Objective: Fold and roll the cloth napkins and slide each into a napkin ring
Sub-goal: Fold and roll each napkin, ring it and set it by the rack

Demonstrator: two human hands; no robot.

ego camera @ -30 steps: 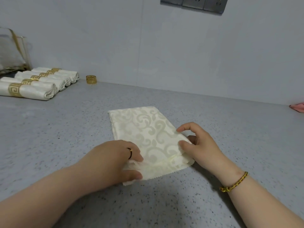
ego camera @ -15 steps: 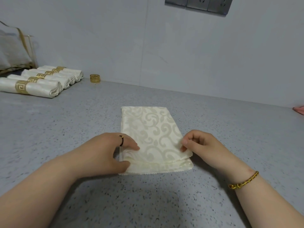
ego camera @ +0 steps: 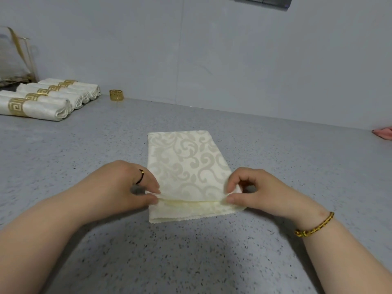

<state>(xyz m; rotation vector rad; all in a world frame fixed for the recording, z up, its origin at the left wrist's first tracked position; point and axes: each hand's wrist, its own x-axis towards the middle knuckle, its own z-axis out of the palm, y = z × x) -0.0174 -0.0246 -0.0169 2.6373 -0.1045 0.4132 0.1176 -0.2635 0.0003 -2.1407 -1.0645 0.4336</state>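
Near the counter's front edge, the left hand [ego camera: 118, 187] and right hand [ego camera: 261, 192] each pinch a near corner of the folded napkin [ego camera: 186, 166] lying mid-counter, apparently starting the roll, which next needs even turns away toward the spare napkin ring [ego camera: 116, 95] at the back edge beside four finished rolls [ego camera: 48, 98].

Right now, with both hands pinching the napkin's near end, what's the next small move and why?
Probably roll that pinched edge forward, away from the body. The left hand and right hand each grip a near corner of the folded napkin, which otherwise lies flat and unrolled.
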